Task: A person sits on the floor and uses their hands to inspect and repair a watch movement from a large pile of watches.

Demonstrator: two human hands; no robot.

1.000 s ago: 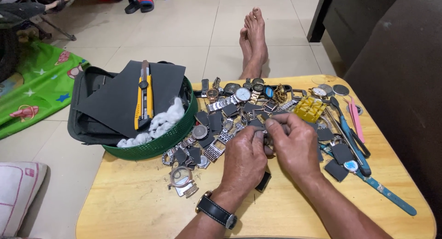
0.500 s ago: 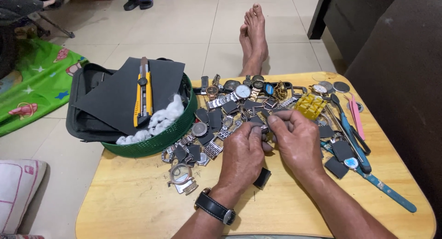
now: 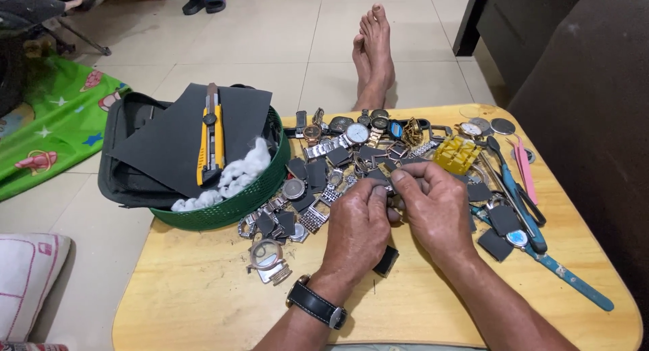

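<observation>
My left hand (image 3: 359, 224) and my right hand (image 3: 431, 203) meet over the middle of a low wooden table (image 3: 203, 290). Together their fingertips pinch a small metal watch part (image 3: 390, 186); what it is exactly is hidden by the fingers. A black wristwatch sits on my left wrist (image 3: 316, 305). A heap of watches, metal bracelets and dark square pieces (image 3: 338, 163) lies just beyond and left of the hands. A small black block (image 3: 387, 261) lies on the table under my left hand.
A green basket (image 3: 233, 201) at the table's left holds dark sheets, white cotton and a yellow utility knife (image 3: 210, 136). Pliers with blue handles (image 3: 519, 199), pink tweezers (image 3: 524, 170) and a yellow holder (image 3: 457, 153) lie right. Bare feet (image 3: 374, 50) rest on the tiled floor beyond.
Both hands have stayed together on the small part, with only slight finger shifts. Nothing else on the table has moved.
</observation>
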